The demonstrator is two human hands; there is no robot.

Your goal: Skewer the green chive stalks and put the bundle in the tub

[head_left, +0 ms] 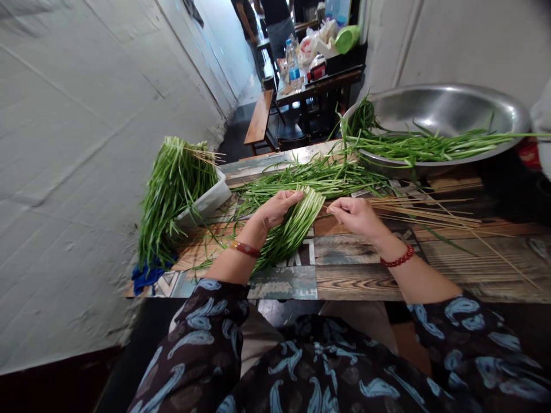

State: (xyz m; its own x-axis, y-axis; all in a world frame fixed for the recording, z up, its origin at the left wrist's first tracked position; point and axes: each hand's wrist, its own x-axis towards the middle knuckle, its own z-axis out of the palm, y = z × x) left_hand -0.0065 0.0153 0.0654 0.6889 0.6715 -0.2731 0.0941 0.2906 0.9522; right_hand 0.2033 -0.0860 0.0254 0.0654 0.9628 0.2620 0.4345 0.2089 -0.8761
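Note:
My left hand is closed around the pale stem ends of a bunch of Chinese chives, whose green leaves trail down over the table toward me. To the right of those stems, my right hand is closed in a pinch on a thin bamboo skewer; only a short piece of it shows, at the edge of the bunch. Several loose bamboo skewers lie beyond my right hand. Behind both hands, more loose chives are spread on the table.
On the left, a white plastic tub holds skewered chives, near a blue cloth. A large steel basin with chives stands at back right. Beyond the patterned wooden table are a bench, a cluttered table and two people.

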